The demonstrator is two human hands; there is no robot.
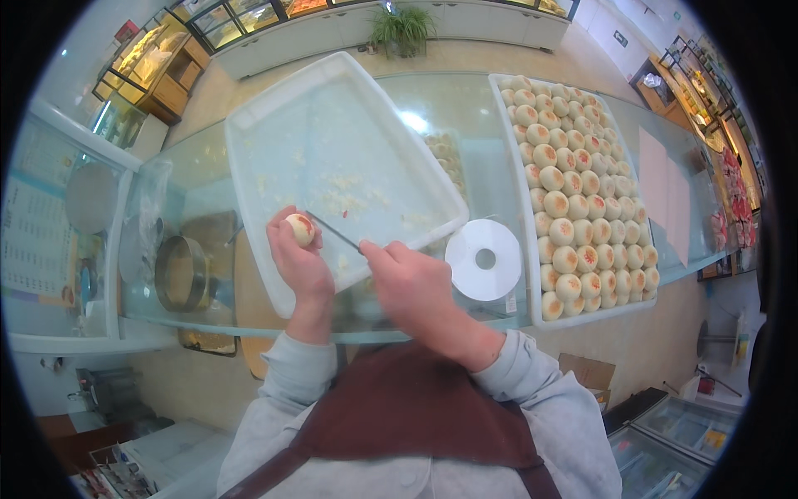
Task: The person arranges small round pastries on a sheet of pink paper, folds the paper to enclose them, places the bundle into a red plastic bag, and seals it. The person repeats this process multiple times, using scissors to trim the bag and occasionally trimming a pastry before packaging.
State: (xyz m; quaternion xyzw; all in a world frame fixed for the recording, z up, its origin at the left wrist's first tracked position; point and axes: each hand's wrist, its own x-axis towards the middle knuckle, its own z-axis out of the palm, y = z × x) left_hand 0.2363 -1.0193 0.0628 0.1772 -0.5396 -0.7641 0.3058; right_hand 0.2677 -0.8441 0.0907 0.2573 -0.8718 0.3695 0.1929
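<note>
My left hand [301, 262] is closed around a round pale pastry [300, 229] with a red mark on its top. In my right hand [411, 287] is a thin, dark, knife-like tool [337, 233]. Its far tip is beside the pastry; whether it touches is hard to tell. Both hands are over the near side of a large white tray [357, 108], which has pale flakes and crumbs [345, 190] scattered in it. Another white tray [532, 274] at the right is packed with rows of similar red-marked pastries [573, 183], seemingly stacked in layers.
The trays rest on a glass counter [432, 96]. Between them lies a white roll [485, 259] with a round centre hole. A round metal ring [181, 273] is at the left. Pink paper [663, 195] lies at the far right. Beyond stand a potted plant [403, 32] and display cabinets [490, 25].
</note>
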